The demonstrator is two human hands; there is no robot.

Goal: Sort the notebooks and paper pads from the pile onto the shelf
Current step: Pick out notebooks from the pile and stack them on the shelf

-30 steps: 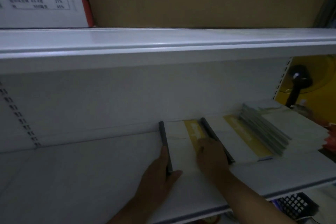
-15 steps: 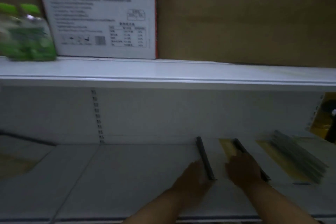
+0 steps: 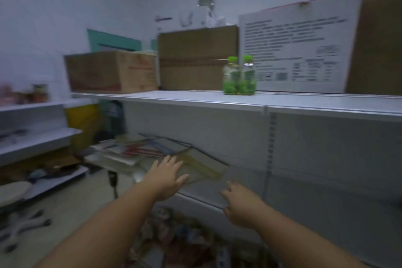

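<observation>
A messy pile of notebooks and paper pads [image 3: 139,150] lies at the left end of the white shelf [image 3: 208,196], with yellow, red and dark edges showing; the view is blurred. My left hand [image 3: 167,174] reaches out with straight spread fingers over the near side of the pile, by a yellow-edged pad [image 3: 204,169]; whether it touches is unclear. My right hand [image 3: 241,204] hovers over the bare shelf to the right of the pile, fingers loosely bent, holding nothing.
The upper shelf [image 3: 239,100] carries two green bottles [image 3: 239,76], cardboard boxes [image 3: 113,72] and a white printed box [image 3: 298,54]. Another white shelf unit [image 3: 37,137] stands at the left. Assorted clutter [image 3: 185,237] sits below the shelf edge.
The view has swung left from the two sorted stacks to the pile. Both hands have left the dark-spined notebooks and now reach toward the pile, empty.
</observation>
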